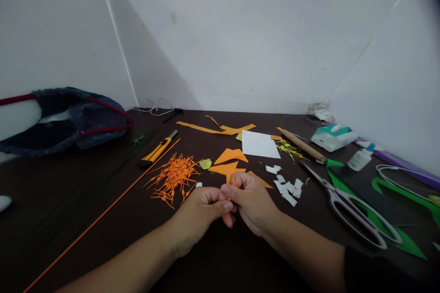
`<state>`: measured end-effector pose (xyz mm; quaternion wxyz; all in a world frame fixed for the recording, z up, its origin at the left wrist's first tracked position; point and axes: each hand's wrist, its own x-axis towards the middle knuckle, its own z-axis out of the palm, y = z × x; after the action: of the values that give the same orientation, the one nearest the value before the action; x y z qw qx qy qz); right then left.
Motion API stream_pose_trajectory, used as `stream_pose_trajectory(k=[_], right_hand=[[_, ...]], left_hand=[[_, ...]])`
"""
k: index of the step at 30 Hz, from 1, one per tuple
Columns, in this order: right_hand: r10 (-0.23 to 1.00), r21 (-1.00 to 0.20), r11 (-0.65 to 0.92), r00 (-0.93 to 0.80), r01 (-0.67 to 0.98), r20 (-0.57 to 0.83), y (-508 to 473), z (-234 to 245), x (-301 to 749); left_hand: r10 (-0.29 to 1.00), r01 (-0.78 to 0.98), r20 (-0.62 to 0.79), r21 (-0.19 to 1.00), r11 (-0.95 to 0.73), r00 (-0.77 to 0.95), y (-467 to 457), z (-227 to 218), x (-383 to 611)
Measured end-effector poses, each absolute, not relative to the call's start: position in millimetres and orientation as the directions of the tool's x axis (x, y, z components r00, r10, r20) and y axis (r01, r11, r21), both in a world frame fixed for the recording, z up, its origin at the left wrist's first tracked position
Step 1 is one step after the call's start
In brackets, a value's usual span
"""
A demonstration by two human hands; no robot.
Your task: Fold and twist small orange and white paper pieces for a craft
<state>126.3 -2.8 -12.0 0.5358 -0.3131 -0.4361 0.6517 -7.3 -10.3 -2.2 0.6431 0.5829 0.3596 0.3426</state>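
Both hands meet at the middle of the table, thumbs and fingertips pinched together. Between them is a thin orange paper strip [234,179], mostly hidden by the fingers. My left hand [206,210] is closed, its thumb and forefinger pressed at the strip's lower end. My right hand [252,201] pinches the strip, a bit of it sticking up past the fingertips. Left of the hands lies a pile of twisted orange paper pieces [177,174]. Just behind them are orange paper scraps [231,155], and small white pieces [288,187] lie to the right.
Left are a yellow utility knife [158,149], a long orange stick [103,217] and dark green wires [113,174]. Right are scissors [350,210], green paper [409,242], a wooden rod [302,143], a glue bottle [360,158] and a tissue pack [333,137]. White paper [260,143] lies behind.
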Motion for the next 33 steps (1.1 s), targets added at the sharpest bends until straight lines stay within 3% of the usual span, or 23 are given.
stream_pose_trajectory(k=[7, 14, 22, 33], right_hand=[[0.936, -0.931, -0.068, -0.346, -0.358, 0.064, -1.3, -7.3, 138.8], [0.993, -0.963, 0.030, -0.105, -0.267, 0.060, 0.9, -11.5, 132.8], [0.972, -0.956, 0.024, -0.215, -0.294, 0.091, 2.5, -10.6, 140.8], [0.989, -0.982, 0.147, -0.006, -0.119, 0.149, 3.9, -15.0, 138.3]], left_hand=[[0.852, -0.074, -0.079, 0.988, 0.136, 0.517, -11.6, -1.1, -8.1], [0.848, 0.002, -0.091, 0.994, 0.105, 0.522, -12.3, 1.2, -7.3], [0.851, -0.043, -0.096, 0.989, 0.138, 0.517, -11.6, -1.0, -6.9], [0.857, 0.032, -0.093, 0.995, 0.089, 0.506, -11.0, -0.7, -6.9]])
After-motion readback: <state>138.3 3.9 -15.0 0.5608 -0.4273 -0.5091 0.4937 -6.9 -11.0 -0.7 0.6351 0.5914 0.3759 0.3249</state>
